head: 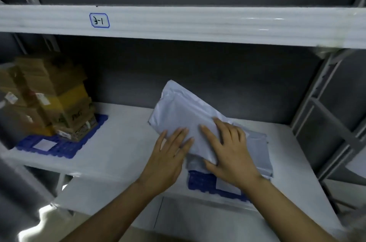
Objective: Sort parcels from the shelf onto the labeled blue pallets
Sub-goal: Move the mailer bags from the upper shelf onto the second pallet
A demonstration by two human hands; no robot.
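**1. Step in hand.** I read this as the placement step. 1 white poly parcel [178, 111] is going onto the right blue pallet [200, 180], which sits at the front edge of the shelf [122, 142], right of its middle. The parcel lies tilted with its far end raised. Its near end rests on flat grey mailers [257, 142] stacked on that pallet.

**2. Hand state.** The left hand [170, 154] lies flat, fingers straight, against the parcel's near left edge. The right hand [227, 148] presses on top with fingers spread and the thumb along the near edge. Neither hand curls round the parcel.

**3. Next move.** I judge it calls for pressing the parcel level, squaring it on the stack, then lifting both hands clear. The right wrist partly covers the pallet's white label [223, 186], and I cannot read it.

**4. Other pallet.** The left blue pallet [59, 146], at the shelf's left end, carries cardboard boxes [59, 99].
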